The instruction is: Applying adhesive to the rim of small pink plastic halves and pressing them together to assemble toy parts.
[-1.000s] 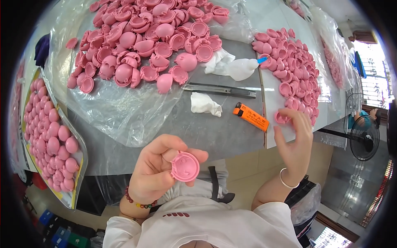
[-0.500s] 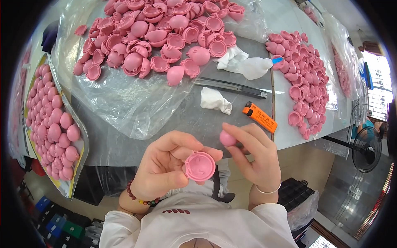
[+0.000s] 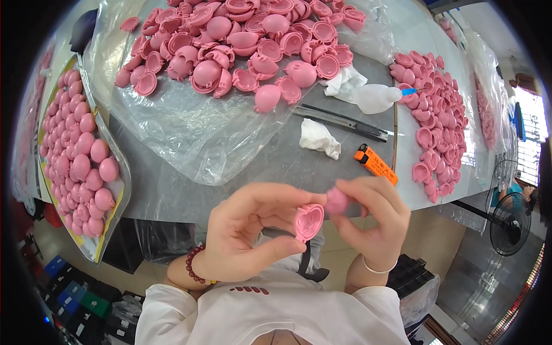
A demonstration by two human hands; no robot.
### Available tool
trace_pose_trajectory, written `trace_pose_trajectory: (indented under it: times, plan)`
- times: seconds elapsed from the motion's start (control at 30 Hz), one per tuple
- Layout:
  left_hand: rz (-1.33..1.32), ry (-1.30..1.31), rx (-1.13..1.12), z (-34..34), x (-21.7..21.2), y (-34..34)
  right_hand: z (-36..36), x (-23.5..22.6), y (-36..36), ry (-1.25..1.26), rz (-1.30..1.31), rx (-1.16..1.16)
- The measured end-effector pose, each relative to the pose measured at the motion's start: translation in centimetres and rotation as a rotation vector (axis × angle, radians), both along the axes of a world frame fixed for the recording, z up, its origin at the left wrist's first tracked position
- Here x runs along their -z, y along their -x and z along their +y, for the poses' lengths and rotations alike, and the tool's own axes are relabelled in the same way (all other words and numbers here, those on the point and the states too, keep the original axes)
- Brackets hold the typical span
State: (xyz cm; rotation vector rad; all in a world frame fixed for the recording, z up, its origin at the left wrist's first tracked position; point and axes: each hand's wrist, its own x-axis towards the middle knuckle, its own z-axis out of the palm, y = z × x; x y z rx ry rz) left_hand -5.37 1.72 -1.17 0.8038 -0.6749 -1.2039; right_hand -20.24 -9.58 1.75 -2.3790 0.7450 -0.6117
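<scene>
In my left hand (image 3: 253,227) I pinch a small pink hollow half-shell (image 3: 309,222) by its rim, between thumb and fingers, its open side facing right. A pink rounded piece (image 3: 336,201) sits between the thumb and fingertips of my right hand (image 3: 374,215), partly blurred; whether it is a half-shell or a full ball I cannot tell. The two pieces are side by side, very close, over the table's near edge. Beyond my hands, a large heap of pink half-shells (image 3: 230,43) lies on a clear plastic sheet (image 3: 201,144).
A tray (image 3: 118,213) of pink rounded pieces (image 3: 80,167) stands at the left. Past my right hand lie an orange lighter (image 3: 376,165), a crumpled white tissue (image 3: 319,138), a utility knife (image 3: 345,122) and a white squeeze bottle (image 3: 375,99). More pink shells (image 3: 437,115) cover the right side. A black fan (image 3: 510,223) stands far right.
My left hand has moved right and turned the half-shell from facing up to facing right. The right hand has shifted slightly right. The piece in it is now close to the half-shell.
</scene>
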Motion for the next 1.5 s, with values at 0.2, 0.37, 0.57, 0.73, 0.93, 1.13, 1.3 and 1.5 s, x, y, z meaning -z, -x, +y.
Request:
trace_pose_trajectory:
  times: [0.2, 0.37, 0.57, 0.73, 0.93, 1.13, 1.3, 1.5]
  plan:
    - [-0.175, 0.003, -0.039, -0.1, -0.1, 0.3, 0.6, 0.4, -1.1, -0.070, -0.305, -0.166]
    - [-0.303, -0.016, -0.071, 0.0, 0.1, 0.2, 0.8, 0.5, -1.4, -0.039, -0.266, -0.128]
    - [-0.358, 0.012, -0.056, -0.1, 0.0, -0.1, 1.0, 0.3, -1.1, 0.003, -0.231, -0.107]
    - [-0.401, 0.046, -0.073, -0.5, -0.2, -0.5, 1.7, 1.1, -1.3, 0.044, -0.302, -0.117]
    - [-0.341, -0.008, -0.151, -0.4, 0.3, 0.1, 2.4, 1.4, -1.0, 0.066, -0.352, -0.182]
    - [-0.494, 0.152, -0.193, -0.3, 0.6, -0.4, 1.7, 1.5, -0.5, 0.086, -0.392, -0.118]
    - [-0.416, 0.170, -0.210, -0.3, 0.5, -0.4, -0.4, 1.6, 0.5, 0.100, -0.516, 0.187]
    - [0.025, 0.133, -0.055, -0.3, 0.5, -0.3, -4.9, -0.2, -1.8, 0.027, -0.480, 0.436]
